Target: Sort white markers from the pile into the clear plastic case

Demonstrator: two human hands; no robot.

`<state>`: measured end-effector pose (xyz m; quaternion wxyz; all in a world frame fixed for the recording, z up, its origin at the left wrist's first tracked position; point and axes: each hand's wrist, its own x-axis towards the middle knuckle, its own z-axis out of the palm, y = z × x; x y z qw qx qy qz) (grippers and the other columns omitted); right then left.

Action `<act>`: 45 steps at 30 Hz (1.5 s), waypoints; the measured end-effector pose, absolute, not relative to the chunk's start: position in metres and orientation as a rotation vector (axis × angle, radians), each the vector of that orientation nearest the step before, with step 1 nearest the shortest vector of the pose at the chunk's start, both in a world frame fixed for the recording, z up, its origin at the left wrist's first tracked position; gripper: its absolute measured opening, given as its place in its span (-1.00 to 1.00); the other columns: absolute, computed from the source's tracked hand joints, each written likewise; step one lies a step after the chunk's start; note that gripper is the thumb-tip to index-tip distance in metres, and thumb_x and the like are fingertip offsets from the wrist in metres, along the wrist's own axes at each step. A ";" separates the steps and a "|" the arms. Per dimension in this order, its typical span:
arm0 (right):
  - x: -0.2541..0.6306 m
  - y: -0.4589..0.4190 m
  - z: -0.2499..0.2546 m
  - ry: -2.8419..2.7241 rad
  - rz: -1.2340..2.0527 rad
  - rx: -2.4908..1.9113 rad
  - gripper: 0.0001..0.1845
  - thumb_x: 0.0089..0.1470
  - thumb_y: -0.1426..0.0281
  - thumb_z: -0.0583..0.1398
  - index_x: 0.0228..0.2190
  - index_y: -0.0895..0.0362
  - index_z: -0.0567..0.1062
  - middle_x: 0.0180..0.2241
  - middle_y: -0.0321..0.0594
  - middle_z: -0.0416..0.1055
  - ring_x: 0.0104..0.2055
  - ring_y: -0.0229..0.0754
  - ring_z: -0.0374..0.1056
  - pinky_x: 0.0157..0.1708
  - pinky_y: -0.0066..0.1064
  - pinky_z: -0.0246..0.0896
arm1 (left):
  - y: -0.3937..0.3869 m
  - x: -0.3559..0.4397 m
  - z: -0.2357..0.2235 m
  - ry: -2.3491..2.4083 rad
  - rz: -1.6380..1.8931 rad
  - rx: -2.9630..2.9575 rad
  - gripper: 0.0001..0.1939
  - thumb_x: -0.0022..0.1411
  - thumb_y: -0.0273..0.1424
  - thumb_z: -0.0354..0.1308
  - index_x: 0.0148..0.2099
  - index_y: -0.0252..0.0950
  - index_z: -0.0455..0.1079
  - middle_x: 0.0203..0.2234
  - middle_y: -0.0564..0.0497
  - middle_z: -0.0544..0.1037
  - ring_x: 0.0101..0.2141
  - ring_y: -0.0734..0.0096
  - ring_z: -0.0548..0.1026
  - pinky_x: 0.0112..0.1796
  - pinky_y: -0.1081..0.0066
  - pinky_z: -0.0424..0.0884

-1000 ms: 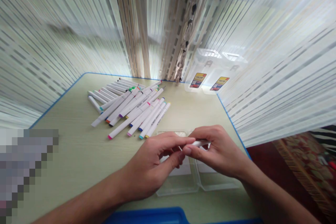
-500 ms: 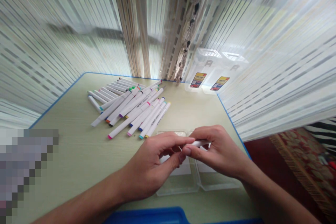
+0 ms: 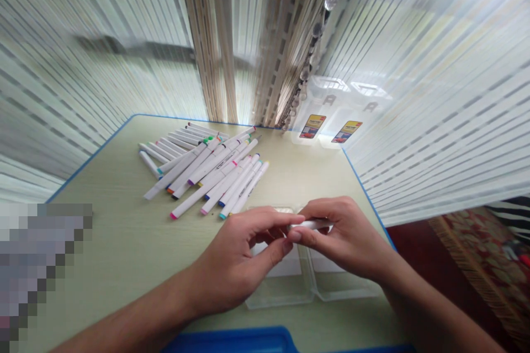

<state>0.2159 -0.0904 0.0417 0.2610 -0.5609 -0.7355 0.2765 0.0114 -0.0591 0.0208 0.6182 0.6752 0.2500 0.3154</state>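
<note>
A white marker [image 3: 313,224] is held over two clear plastic trays, with my right hand [image 3: 350,237] pinching it between thumb and fingers. My left hand [image 3: 244,251] is curled around the marker's left end, its index fingertip on the barrel and its thumb just below. That end of the marker is partly hidden by the fingers. Under my hands are a left clear tray [image 3: 281,299] and a right clear tray [image 3: 348,289], side by side, each with something white and flat inside. Farther off lies a loose pile of white markers [image 3: 207,168] with coloured ends.
Two clear plastic cases [image 3: 308,102] with yellow-red labels stand at the table's far right corner. String curtains [image 3: 103,66] hang behind the blue-edged table [image 3: 136,248]. A blue plastic object [image 3: 240,340] sits at the near edge. A blurred-out area covers the left.
The marker has turned slightly between my fingers and more of its barrel shows. My hands stay nearly in place. The beaded curtain strand behind has swayed right.
</note>
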 end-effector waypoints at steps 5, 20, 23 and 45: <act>0.216 -0.091 0.042 -1.975 0.767 -1.530 -0.57 0.11 0.09 0.32 -0.54 0.19 0.59 -0.64 -0.33 0.38 -0.57 -0.35 0.21 -0.54 -0.48 0.00 | -0.058 0.011 0.019 0.577 0.726 1.534 -0.70 0.33 -0.44 0.20 0.09 -0.28 0.53 -0.25 -0.05 0.60 -0.35 0.48 0.51 -0.30 0.47 0.46; 0.217 -0.091 0.043 -1.900 0.860 -1.517 -0.69 0.09 0.19 0.36 -0.51 0.18 0.64 -0.63 -0.34 0.42 -0.57 -0.37 0.22 -0.55 -0.50 0.01 | -0.058 0.010 0.013 0.615 0.735 1.533 -0.70 0.31 -0.37 0.23 0.06 -0.32 0.52 -0.24 -0.06 0.59 -0.25 0.37 0.54 -0.21 0.39 0.47; 0.217 -0.090 0.042 -1.899 0.876 -1.530 -0.67 0.10 0.18 0.35 -0.52 0.19 0.64 -0.61 -0.32 0.45 -0.56 -0.36 0.23 -0.54 -0.49 0.02 | -0.057 0.010 0.015 0.641 0.743 1.532 -0.72 0.31 -0.35 0.24 0.03 -0.33 0.53 -0.29 -0.05 0.59 -0.30 0.40 0.53 -0.26 0.43 0.46; 0.219 -0.090 0.041 -1.840 0.952 -1.515 -0.64 0.18 0.20 0.29 -0.50 0.20 0.64 -0.62 -0.33 0.42 -0.55 -0.37 0.18 -0.54 -0.50 0.04 | -0.054 0.009 0.019 0.782 0.864 1.396 -0.90 0.28 -0.41 0.26 -0.14 -0.25 0.56 -0.54 0.13 0.53 -0.52 0.60 0.47 -0.48 0.63 0.37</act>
